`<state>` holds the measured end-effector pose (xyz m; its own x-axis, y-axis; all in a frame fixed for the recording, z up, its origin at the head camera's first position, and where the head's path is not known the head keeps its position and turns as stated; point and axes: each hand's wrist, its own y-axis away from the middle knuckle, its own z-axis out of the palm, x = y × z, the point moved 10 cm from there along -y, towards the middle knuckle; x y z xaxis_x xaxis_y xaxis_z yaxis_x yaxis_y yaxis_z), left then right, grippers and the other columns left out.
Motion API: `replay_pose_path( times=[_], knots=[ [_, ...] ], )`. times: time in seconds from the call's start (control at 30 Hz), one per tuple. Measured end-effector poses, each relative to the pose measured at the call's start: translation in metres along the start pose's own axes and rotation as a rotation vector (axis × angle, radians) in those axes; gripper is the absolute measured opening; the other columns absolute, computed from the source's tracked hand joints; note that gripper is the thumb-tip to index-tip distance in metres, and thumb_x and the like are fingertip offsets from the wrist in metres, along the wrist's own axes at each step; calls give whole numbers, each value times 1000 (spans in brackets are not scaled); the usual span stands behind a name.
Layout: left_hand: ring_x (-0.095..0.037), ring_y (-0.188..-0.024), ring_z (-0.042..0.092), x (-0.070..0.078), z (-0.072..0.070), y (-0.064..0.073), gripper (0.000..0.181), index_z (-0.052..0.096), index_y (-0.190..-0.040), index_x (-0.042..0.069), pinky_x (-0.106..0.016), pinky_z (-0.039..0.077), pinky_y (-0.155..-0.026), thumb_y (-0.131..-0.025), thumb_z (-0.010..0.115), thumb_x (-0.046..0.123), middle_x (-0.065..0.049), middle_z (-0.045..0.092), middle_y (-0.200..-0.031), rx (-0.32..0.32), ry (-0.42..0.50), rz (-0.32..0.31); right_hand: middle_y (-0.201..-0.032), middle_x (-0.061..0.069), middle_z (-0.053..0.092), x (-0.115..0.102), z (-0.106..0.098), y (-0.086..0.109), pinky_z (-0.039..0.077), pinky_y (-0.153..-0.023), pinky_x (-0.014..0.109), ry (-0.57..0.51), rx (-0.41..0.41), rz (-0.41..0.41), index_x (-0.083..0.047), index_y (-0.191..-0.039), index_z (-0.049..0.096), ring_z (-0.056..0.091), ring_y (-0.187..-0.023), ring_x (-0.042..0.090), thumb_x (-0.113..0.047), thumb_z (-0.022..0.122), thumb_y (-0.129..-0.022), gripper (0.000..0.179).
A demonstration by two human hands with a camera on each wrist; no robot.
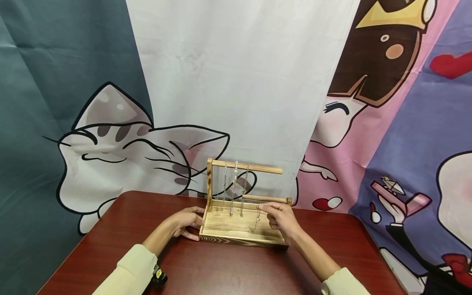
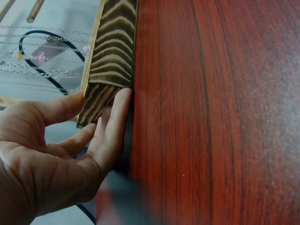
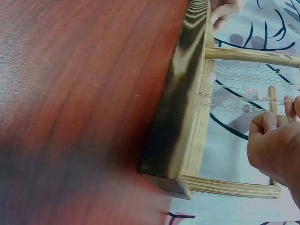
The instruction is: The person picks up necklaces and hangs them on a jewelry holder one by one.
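A wooden jewelry stand (image 1: pixel 239 241) with a shallow tray base stands on the table. My left hand (image 1: pixel 187 223) grips its left end; in the left wrist view the thumb lies on the upper edge and the fingers reach around the corner. Over the tray, my right hand (image 1: pixel 282 218) pinches a thin chain (image 1: pixel 257 220) between thumb and fingertips, and the chain dangles toward the tray floor. Several chains hang from the upper bar (image 1: pixel 267 169), among them a beaded one (image 1: pixel 234 189) with pink and yellow beads. Just behind the right hand runs a shorter, lower bar (image 1: pixel 265 198).
The stand sits near the back of the dark red table (image 1: pixel 236 270). A cartoon-printed cloth (image 1: pixel 236 82) hangs behind the table. A black device (image 1: pixel 159 276) is strapped near my left sleeve.
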<state>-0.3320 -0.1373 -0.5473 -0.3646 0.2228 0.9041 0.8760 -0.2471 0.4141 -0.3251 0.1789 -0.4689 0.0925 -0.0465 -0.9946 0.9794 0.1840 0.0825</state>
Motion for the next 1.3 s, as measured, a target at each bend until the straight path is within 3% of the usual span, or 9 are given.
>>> replay_pose_path(
  times=[0.33,0.63,0.93,1.3],
  knots=[
    [-28,-107,76,0,0,-2,62,45,-161,-2,-52,73,-79,-102,63,-1,-24,70,-128,-10,-2,1,-57,-10,35,-26,-6,8,19,-48,19,2,39,-16,-18,-98,86,27,-52,3,-22,77,-106,13],
    [-28,-107,75,0,0,-2,62,44,-161,-2,-52,73,-80,-102,64,-1,-24,67,-131,-10,0,0,-57,-10,38,-49,-11,7,21,-53,21,-58,57,-45,-9,-96,82,29,-53,4,-18,73,-108,18],
    [-28,-106,75,-1,1,-3,62,44,-161,-1,-52,73,-79,-102,65,-1,-24,66,-132,-9,3,-2,-56,-11,36,-68,-20,5,25,-52,18,-24,84,-52,-14,-93,82,30,-54,4,-21,72,-109,20],
    [-29,-108,75,1,1,-1,63,44,-162,-2,-53,73,-80,-103,64,-1,-25,66,-132,-12,-3,1,-58,-12,38,-104,-29,2,25,-53,19,-24,90,-134,-18,-91,83,31,-55,4,-19,69,-111,24]
  ],
)
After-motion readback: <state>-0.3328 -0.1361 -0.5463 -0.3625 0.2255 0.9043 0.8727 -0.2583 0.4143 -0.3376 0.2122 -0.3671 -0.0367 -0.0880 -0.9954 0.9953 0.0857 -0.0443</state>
